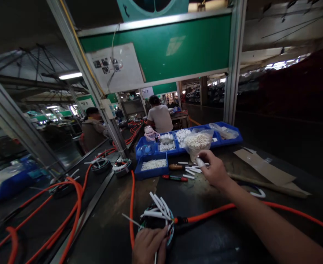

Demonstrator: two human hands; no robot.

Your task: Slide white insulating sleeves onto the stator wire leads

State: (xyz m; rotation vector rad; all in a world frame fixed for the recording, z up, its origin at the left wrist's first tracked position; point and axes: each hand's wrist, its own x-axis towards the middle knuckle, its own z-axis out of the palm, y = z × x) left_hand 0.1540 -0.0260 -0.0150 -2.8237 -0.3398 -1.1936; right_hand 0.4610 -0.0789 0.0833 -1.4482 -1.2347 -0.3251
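My left hand (150, 245) is closed at the near edge of a round motor stator (171, 234), its fingers bent over the rim and wires. Several white sleeves (159, 206) stick up from the stator, and an orange cable (213, 211) runs off its right side. Further forward, my right hand (215, 171) has its fingers bent together beside a clear bag of small white pieces (197, 142). Something white (200, 162) shows at its fingertips; whether it is a wrapping or a held piece is unclear. Loose white tubes (189, 176) lie just left of this hand.
Blue bins (175, 149) with white pieces line the back, with a smaller blue tray (151, 175) before them. A red marker (175, 178) and a wooden-handled tool (176, 167) lie near. Cardboard (265, 168) is right; more stators (122, 167) and orange cables (79, 198) left. Two people sit beyond.
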